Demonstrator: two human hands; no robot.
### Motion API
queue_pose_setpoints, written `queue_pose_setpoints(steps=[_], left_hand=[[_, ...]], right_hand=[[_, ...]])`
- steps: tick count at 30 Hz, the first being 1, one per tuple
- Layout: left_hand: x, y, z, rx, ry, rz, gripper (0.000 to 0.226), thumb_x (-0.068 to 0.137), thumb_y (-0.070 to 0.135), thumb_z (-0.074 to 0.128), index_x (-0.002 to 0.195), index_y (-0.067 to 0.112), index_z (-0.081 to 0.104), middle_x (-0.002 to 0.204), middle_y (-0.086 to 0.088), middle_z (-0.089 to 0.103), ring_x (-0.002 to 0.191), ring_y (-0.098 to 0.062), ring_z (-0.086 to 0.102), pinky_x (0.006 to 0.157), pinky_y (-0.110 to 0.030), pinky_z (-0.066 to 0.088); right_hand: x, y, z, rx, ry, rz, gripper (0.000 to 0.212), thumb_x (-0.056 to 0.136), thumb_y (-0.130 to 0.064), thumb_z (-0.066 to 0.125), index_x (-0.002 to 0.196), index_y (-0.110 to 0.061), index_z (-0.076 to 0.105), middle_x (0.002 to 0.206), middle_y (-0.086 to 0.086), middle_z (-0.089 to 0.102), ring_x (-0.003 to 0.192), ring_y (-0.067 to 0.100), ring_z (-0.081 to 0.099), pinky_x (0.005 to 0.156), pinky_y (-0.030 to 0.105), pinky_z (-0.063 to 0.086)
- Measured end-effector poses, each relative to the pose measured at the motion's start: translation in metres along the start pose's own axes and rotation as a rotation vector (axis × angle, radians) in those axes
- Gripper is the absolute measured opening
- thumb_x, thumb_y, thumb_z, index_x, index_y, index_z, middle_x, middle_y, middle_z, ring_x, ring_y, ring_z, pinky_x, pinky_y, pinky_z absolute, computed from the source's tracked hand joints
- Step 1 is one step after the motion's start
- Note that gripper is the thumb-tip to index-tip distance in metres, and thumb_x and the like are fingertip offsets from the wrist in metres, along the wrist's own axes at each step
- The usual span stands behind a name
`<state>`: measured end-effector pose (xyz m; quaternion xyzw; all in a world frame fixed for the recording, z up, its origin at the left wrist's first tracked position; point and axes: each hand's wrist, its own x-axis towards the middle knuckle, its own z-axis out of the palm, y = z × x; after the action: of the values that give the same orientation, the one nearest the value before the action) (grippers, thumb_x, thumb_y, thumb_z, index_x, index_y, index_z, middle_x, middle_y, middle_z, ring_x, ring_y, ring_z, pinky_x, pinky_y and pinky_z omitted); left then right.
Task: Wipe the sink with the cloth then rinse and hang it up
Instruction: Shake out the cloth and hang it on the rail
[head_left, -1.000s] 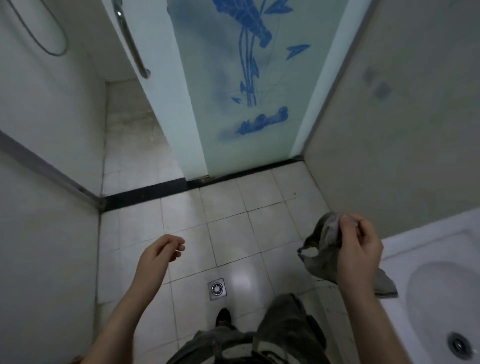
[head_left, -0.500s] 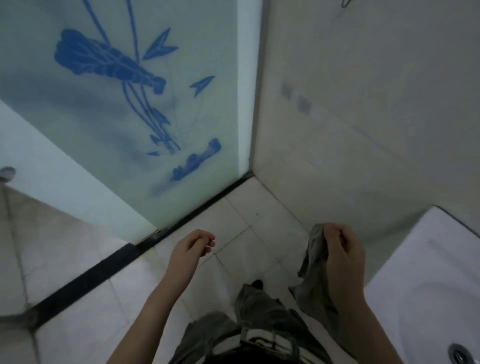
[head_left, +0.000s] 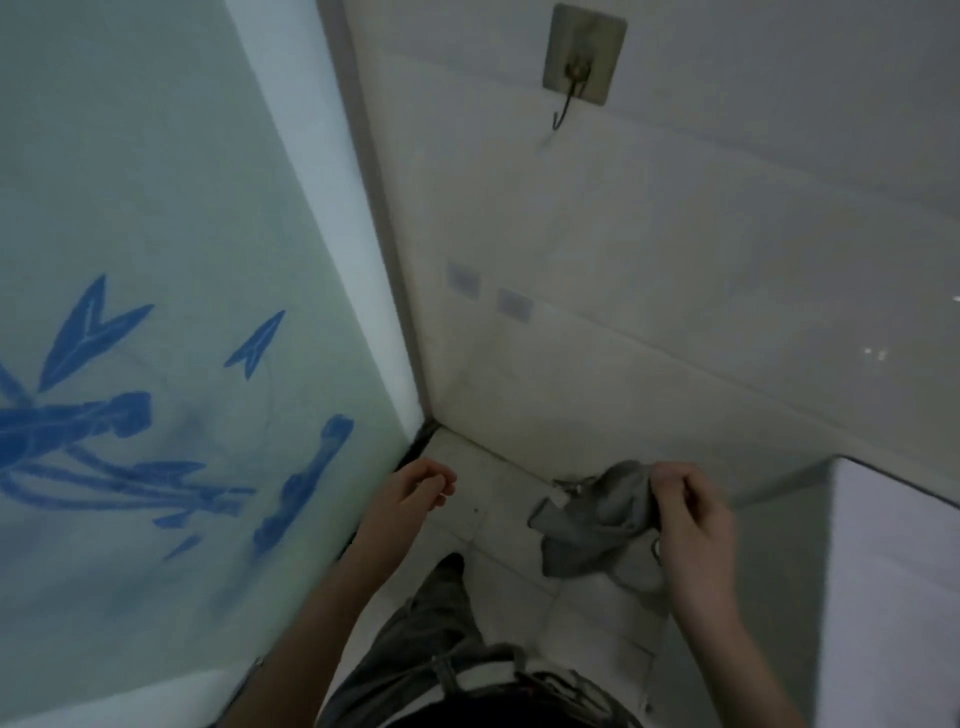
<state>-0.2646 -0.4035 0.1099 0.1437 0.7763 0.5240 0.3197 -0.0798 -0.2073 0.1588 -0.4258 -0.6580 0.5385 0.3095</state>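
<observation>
Hook (head_left: 575, 67) on the wall just popped into view up top. A second ago it was only floor (head_left: 498, 483) and shower door (head_left: 156, 234), so the head's clearly swung up toward the hanging spot. Cloth (head_left: 597, 514) is bunched in the right hand (head_left: 693, 525), grip pinched on its top edge, dangling left of the sink (head_left: 893, 571). Left hand (head_left: 415, 493) is loosely curled and holds nothing. My guess is wiping and rinsing are done and hanging's next, though the hook is well above.

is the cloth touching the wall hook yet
Apart. The head view shows the cloth bunched in the right hand low in the frame, with bare wall tile between it and the hook high above.
</observation>
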Motion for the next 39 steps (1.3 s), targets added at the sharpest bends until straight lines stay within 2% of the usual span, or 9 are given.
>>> queue_pose_setpoints(steps=[4,12,18,22,26,28,31,35,39], left_hand=[[0.083,0.045,-0.035,0.074,-0.126,0.106,0.024,0.093,0.005,0.054,0.081,0.016,0.07,0.079,-0.004,0.071,0.083,-0.025,0.066,0.082,-0.037,0.053],[0.166,0.193,-0.025,0.181,-0.368,0.503,0.013,0.088,0.006,0.068,0.088,0.019,0.07,0.087,-0.005,0.073,0.074,-0.01,0.066,0.072,-0.018,0.049],[0.167,0.266,0.032,0.242,-0.695,0.793,0.034,0.078,0.03,0.068,0.108,0.044,0.062,0.102,0.013,0.072,0.102,-0.001,0.066,0.096,-0.024,0.049],[0.161,0.309,0.053,0.199,-0.737,0.97,0.015,0.085,0.033,0.062,0.096,0.023,0.065,0.09,0.0,0.068,0.091,-0.011,0.068,0.088,-0.042,0.054],[0.138,0.35,0.059,0.15,-0.751,1.052,0.02,0.088,0.039,0.06,0.094,0.02,0.061,0.086,-0.005,0.066,0.09,-0.024,0.068,0.085,-0.047,0.055],[0.123,0.371,0.059,0.138,-0.726,1.095,0.014,0.089,0.042,0.057,0.092,0.029,0.06,0.08,-0.002,0.066,0.083,-0.026,0.069,0.077,-0.044,0.053],[0.105,0.404,0.054,0.146,-0.608,1.284,0.009,0.092,0.045,0.051,0.09,0.037,0.055,0.073,0.01,0.059,0.069,-0.008,0.061,0.064,-0.034,0.048],[0.077,0.461,0.035,0.351,-0.266,1.642,0.013,0.097,0.034,0.043,0.103,0.033,0.054,0.088,0.02,0.057,0.082,0.006,0.055,0.072,-0.008,0.039],[0.049,0.503,0.018,0.531,-0.007,1.791,0.027,0.096,0.022,0.04,0.113,0.015,0.061,0.097,0.001,0.063,0.09,-0.014,0.059,0.077,-0.022,0.041]], right_hand=[[0.032,-0.03,0.038,0.002,0.06,-0.062,0.025,0.097,-0.006,0.049,0.076,-0.016,0.059,0.069,0.002,0.054,0.065,0.007,0.049,0.059,0.019,0.04],[0.089,-0.143,0.066,-0.189,-0.04,-0.362,0.014,0.1,-0.013,0.047,0.092,-0.02,0.056,0.082,-0.003,0.059,0.08,0.014,0.056,0.069,0.02,0.042],[0.108,-0.21,0.05,-0.263,-0.025,-0.517,0.02,0.096,-0.006,0.048,0.098,-0.023,0.058,0.088,-0.009,0.061,0.084,0.004,0.059,0.072,0.009,0.04],[0.116,-0.254,0.017,-0.223,0.076,-0.613,0.026,0.095,-0.003,0.052,0.099,-0.027,0.063,0.085,-0.004,0.064,0.079,0.009,0.061,0.068,0.011,0.042],[0.117,-0.294,-0.021,-0.151,0.182,-0.692,0.022,0.094,-0.003,0.055,0.094,-0.022,0.066,0.079,-0.002,0.062,0.072,0.004,0.056,0.061,0.01,0.04],[0.116,-0.311,-0.041,-0.102,0.242,-0.714,0.021,0.093,-0.004,0.054,0.092,-0.02,0.067,0.077,-0.009,0.062,0.07,0.0,0.053,0.061,0.01,0.039],[0.11,-0.337,-0.071,-0.075,0.327,-0.736,0.019,0.094,-0.011,0.053,0.094,-0.022,0.069,0.081,-0.004,0.061,0.072,0.007,0.053,0.063,0.026,0.039],[0.099,-0.379,-0.104,-0.086,0.401,-0.846,0.018,0.091,-0.021,0.055,0.094,-0.027,0.071,0.09,-0.001,0.065,0.072,0.008,0.057,0.062,0.033,0.043],[0.094,-0.427,-0.127,-0.088,0.435,-0.988,0.017,0.091,-0.026,0.057,0.094,-0.034,0.071,0.089,-0.01,0.068,0.079,0.007,0.061,0.066,0.026,0.049]])
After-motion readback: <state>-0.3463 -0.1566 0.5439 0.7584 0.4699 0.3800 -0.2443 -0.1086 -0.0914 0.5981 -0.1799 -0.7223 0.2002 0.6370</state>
